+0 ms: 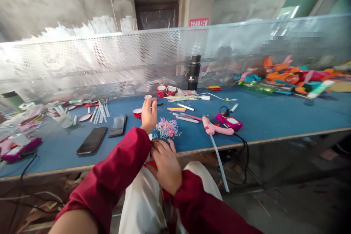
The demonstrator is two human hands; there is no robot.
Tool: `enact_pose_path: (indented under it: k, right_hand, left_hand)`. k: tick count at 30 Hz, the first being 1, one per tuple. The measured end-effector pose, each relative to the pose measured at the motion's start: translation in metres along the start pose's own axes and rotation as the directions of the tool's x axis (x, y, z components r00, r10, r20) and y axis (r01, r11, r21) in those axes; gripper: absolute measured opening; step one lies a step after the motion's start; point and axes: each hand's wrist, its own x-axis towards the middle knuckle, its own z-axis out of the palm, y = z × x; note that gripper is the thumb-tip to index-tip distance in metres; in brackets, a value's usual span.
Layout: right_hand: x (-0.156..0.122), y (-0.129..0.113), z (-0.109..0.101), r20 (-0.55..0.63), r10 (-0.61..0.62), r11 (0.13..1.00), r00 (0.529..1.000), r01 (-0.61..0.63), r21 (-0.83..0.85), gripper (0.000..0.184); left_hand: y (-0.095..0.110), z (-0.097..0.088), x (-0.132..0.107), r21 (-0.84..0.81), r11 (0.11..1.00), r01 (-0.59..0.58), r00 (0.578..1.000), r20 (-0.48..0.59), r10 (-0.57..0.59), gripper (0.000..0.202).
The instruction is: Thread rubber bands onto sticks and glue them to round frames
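My left hand [149,115] reaches over the blue table with its fingers extended. A small red cup with a white inside [137,113] stands just left of it, and another small white-topped cup [148,97] is at its fingertips. Whether the fingers touch that cup is unclear. My right hand [166,166] is bent at the table's front edge, above my lap. Its thumb and fingers curl around something mostly hidden, with a bit of red showing below. A pile of small pastel-coloured pieces [168,128] lies between the hands and several pens [188,119].
A pink glue gun [215,128] lies at the right, its glue stick hanging over the edge. Two phones [91,140] lie at the left. A black flask [194,73] and red cups [161,91] stand behind. Orange toys [287,76] are heaped far right.
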Motion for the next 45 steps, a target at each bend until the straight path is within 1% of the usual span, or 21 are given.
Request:
enact_pose_path:
  k: [2,3,6,9,12,13,16,19,20,22,24,25,26,29,31,34,36,38,39,42,45]
  right_hand:
    - [-0.017,0.003,-0.010,-0.061,0.021,1.000,0.998,-0.021,-0.002,0.040]
    - [-0.026,0.005,-0.015,-0.090,0.031,1.000,0.995,-0.031,0.000,0.039]
    - [-0.054,0.012,-0.028,-0.189,0.029,0.999,0.982,-0.025,0.024,0.031]
    - [-0.069,0.020,-0.038,-0.223,0.024,0.998,0.974,-0.012,0.057,0.028]
    - [-0.066,0.027,-0.053,-0.168,0.022,0.999,0.985,-0.016,0.034,0.024]
    - [-0.060,0.029,-0.060,-0.135,0.020,1.000,0.991,-0.017,0.018,0.022]
    - [-0.028,0.031,-0.085,0.075,-0.012,0.999,0.997,0.015,-0.035,0.022]
    - [0.023,0.032,-0.096,0.256,-0.099,0.992,0.962,0.115,-0.048,0.035]
    - [0.043,0.032,-0.093,0.325,-0.127,0.988,0.937,0.147,-0.037,0.040]
    - [0.081,0.035,-0.080,0.454,-0.120,0.985,0.883,0.162,-0.053,0.056]
    - [0.111,0.040,-0.061,0.533,-0.079,0.985,0.842,0.147,-0.086,0.074]
    - [0.122,0.043,-0.051,0.551,-0.052,0.986,0.833,0.130,-0.104,0.079]
    - [0.130,0.046,-0.042,0.584,-0.041,0.987,0.810,0.126,-0.104,0.079]
    - [0.142,0.059,-0.022,0.626,-0.054,0.994,0.778,0.100,-0.039,0.057]
    - [0.146,0.066,-0.015,0.679,-0.056,0.998,0.732,0.051,0.027,0.044]
    - [0.151,0.071,-0.013,0.768,-0.067,0.997,0.637,0.008,0.080,0.024]
    - [0.154,0.071,-0.015,0.782,-0.072,0.997,0.619,0.040,0.060,0.015]
    - [0.157,0.071,-0.019,0.775,-0.065,0.995,0.628,0.105,-0.001,0.014]
    - [0.159,0.071,-0.022,0.760,-0.058,0.990,0.647,0.136,-0.041,0.014]
    - [0.163,0.078,-0.034,0.675,-0.017,0.972,0.738,0.171,-0.162,0.020]
    - [0.162,0.089,-0.051,0.528,-0.055,0.958,0.848,0.193,-0.210,0.028]
  left_hand:
    - [-0.014,-0.004,-0.006,0.088,0.995,-0.054,0.999,0.011,0.054,0.029]
    - [-0.019,-0.005,-0.008,0.104,0.993,-0.061,0.998,-0.012,0.062,0.030]
    - [-0.027,-0.003,-0.009,0.108,0.991,-0.076,0.997,-0.020,0.079,0.034]
    - [-0.026,0.000,-0.004,-0.002,1.000,-0.006,0.995,-0.095,0.006,0.043]
    - [-0.024,-0.005,0.003,-0.148,0.987,0.059,0.974,-0.206,-0.089,0.049]
    - [-0.023,-0.008,0.006,-0.179,0.982,0.063,0.965,-0.239,-0.105,0.050]
    - [-0.022,-0.021,0.013,-0.230,0.971,0.070,0.928,-0.343,-0.148,0.051]
    - [-0.019,-0.029,0.018,-0.254,0.961,0.105,0.907,-0.373,-0.197,0.054]
    - [-0.018,-0.030,0.018,-0.258,0.959,0.119,0.905,-0.369,-0.212,0.055]
    - [-0.016,-0.030,0.018,-0.270,0.954,0.133,0.910,-0.348,-0.225,0.055]
    - [-0.014,-0.029,0.016,-0.278,0.952,0.132,0.919,-0.325,-0.223,0.055]
    - [-0.013,-0.028,0.015,-0.278,0.951,0.134,0.924,-0.313,-0.221,0.056]
    - [-0.013,-0.027,0.013,-0.276,0.951,0.138,0.928,-0.300,-0.222,0.057]
    - [-0.015,-0.024,0.011,-0.266,0.951,0.155,0.938,-0.262,-0.227,0.061]
    - [-0.019,-0.022,0.010,-0.263,0.953,0.151,0.944,-0.247,-0.218,0.061]
    - [-0.025,-0.017,0.010,-0.278,0.953,0.124,0.952,-0.237,-0.193,0.060]
    - [-0.028,-0.015,0.011,-0.292,0.950,0.113,0.955,-0.233,-0.185,0.060]
    - [-0.030,-0.014,0.011,-0.303,0.946,0.112,0.956,-0.227,-0.186,0.060]
    - [-0.030,-0.014,0.012,-0.309,0.944,0.113,0.957,-0.222,-0.187,0.060]
    - [-0.032,-0.014,0.012,-0.330,0.938,0.108,0.959,-0.213,-0.185,0.058]
    - [-0.032,-0.016,0.012,-0.347,0.933,0.099,0.958,-0.222,-0.184,0.055]
